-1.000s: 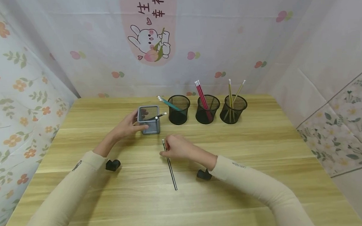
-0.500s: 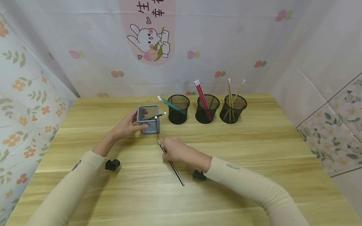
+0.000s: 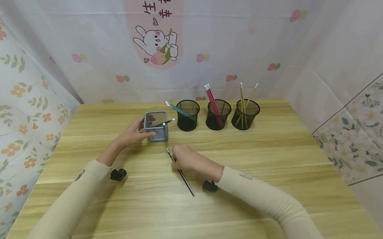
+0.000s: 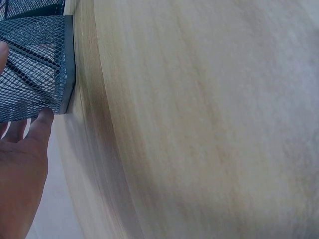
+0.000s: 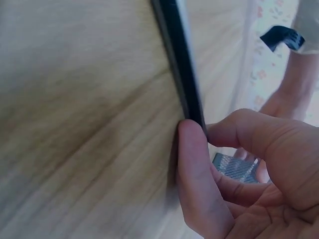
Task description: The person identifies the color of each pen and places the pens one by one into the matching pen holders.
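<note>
My left hand [image 3: 132, 135] grips a grey square mesh pencil holder [image 3: 160, 135] standing on the table, with the thumb on its near side and the fingers at its far side. Two black pencils [image 3: 167, 122] with white ends lean out of that holder to the right. In front of it, my right hand [image 3: 187, 159] pinches a black pencil [image 3: 187, 183] along its upper part. The right wrist view shows thumb and forefinger closed on this pencil [image 5: 180, 64], close over the wood. Mesh and the left fingers [image 4: 41, 127] appear in the left wrist view.
To the right stand three round black mesh holders: one with teal pencils [image 3: 179, 109], one with red pencils [image 3: 213, 103], one with yellowish pencils [image 3: 242, 96]. A printed curtain [image 3: 239, 37] hangs behind the wooden table [image 3: 259, 159]. Black wrist devices [image 3: 118, 174] sit under both forearms.
The right hand has shifted slightly, and the pencil in it has turned, its white end going left and its lower end right. The left hand and the grey holder stay put.
</note>
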A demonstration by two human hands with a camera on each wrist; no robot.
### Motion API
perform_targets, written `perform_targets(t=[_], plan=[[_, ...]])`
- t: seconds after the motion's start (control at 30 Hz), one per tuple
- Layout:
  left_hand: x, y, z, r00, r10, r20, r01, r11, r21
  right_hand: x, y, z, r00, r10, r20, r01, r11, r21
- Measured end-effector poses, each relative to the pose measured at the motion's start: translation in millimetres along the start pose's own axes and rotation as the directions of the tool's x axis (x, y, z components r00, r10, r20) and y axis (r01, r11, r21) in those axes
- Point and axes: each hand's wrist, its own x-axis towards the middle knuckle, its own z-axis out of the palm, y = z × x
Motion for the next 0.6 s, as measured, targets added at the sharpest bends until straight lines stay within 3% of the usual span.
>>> perform_targets(t=[0.2,0.33,0.6], plan=[[-0.4,0.8,-0.7,1.000,-0.003,0.002,0.003,1.000,0.009,0.6,-2,-6,0.995,0.050,0.090,-0.060,0.992,0.108],[0.0,0.3,-0.5,1.000,0.000,0.001,0.000,1.000,0.012,0.7,-6,-10,0.988,0.043,0.149,-0.064,0.988,0.140],[-0.7,2.1,-0.3,1.000,0.011,-0.001,-0.011,1.000,0.004,-1.5,-19,-27,0.980,-0.094,0.178,0.051,0.971,0.235]])
